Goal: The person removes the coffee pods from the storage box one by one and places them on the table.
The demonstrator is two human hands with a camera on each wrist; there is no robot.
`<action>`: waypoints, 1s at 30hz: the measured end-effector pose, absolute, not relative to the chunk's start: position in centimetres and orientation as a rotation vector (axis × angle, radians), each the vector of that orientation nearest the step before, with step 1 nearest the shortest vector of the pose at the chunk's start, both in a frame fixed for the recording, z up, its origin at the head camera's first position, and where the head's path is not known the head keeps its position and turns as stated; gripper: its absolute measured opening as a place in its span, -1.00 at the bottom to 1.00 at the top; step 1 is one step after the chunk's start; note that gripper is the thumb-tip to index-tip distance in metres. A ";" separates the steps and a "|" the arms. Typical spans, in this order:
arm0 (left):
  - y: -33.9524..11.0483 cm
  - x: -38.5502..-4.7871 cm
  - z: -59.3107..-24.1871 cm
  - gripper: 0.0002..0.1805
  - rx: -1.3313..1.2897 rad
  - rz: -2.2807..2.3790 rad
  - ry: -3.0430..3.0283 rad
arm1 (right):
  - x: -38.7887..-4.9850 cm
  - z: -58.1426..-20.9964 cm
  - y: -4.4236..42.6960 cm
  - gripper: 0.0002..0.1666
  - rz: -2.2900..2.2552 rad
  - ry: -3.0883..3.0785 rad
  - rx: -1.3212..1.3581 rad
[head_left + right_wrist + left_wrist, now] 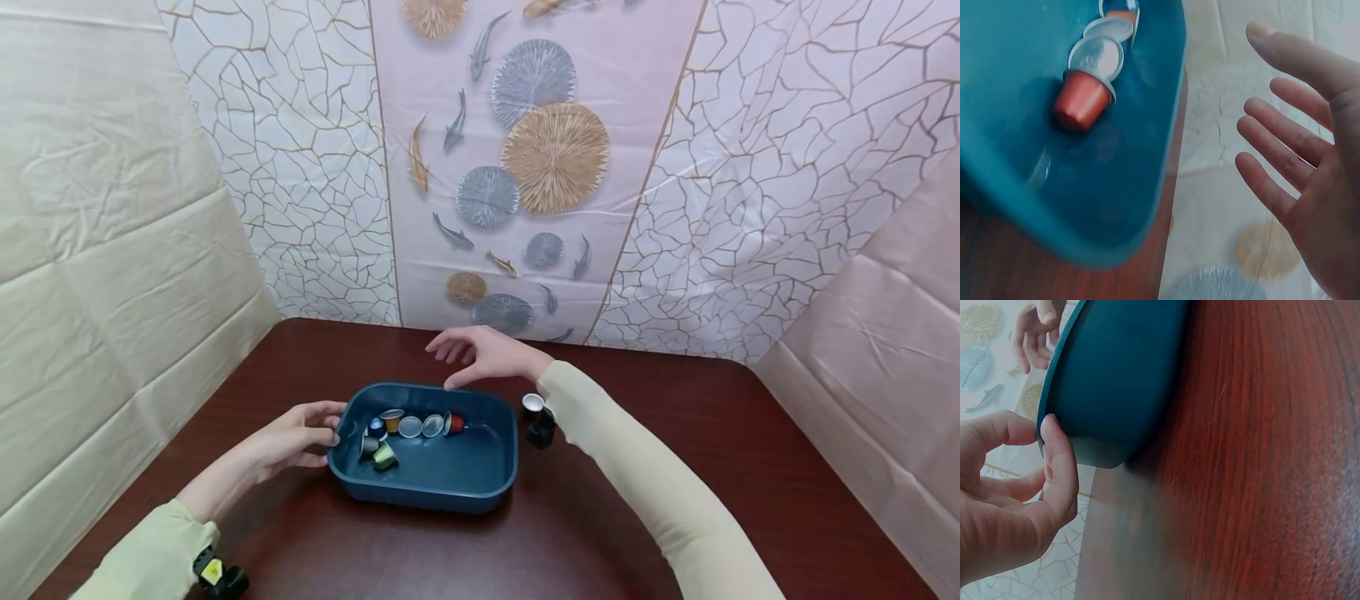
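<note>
A dark blue plastic bin (480, 492) stands on the table, with several coffee capsules inside, mostly toward its left and far side. Among them are a red capsule (1083, 101), a light green one (385, 456) and an orange one (392, 420). My left hand (303, 433) pinches the bin's left rim between thumb and fingers. Over the bin's far edge hovers my right hand (487, 354), its fingers loosely bent and nothing in them; the right wrist view shows them apart from the bin. Beside the bin's right end is a white-topped capsule (533, 403), partly hidden by the right wrist.
The dark brown wooden table (637, 517) ends at a patterned cloth backdrop (555, 250). Pale cloth walls (97, 250) rise on both sides. A black wrist camera (542, 428) sits under the right sleeve, close to the white-topped capsule.
</note>
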State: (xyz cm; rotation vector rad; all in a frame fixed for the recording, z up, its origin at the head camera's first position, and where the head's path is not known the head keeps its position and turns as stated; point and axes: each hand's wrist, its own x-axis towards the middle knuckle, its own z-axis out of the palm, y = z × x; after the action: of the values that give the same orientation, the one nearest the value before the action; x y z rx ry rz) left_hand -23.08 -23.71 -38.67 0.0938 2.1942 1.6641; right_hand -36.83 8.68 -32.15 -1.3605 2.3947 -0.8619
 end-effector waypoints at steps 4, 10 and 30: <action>-23.8 -23.1 -38.6 -0.33 0.093 1.661 2.195 | -36.2 -31.9 6.7 -0.32 -0.822 2.351 -1.420; -23.5 -23.2 -38.5 -0.33 0.094 1.666 2.175 | -35.5 -32.0 4.3 -0.29 -0.734 2.295 -1.481; -23.8 -22.9 -38.4 -0.33 0.142 1.692 2.127 | -32.8 -35.2 -1.9 -0.32 -0.468 2.156 -1.645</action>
State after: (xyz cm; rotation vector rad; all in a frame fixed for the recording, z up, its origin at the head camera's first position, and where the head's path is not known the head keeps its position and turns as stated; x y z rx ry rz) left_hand -22.92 -23.83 -38.38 0.1424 2.1273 1.6925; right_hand -32.81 -1.92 -35.15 -1.6450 2.1564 -0.4680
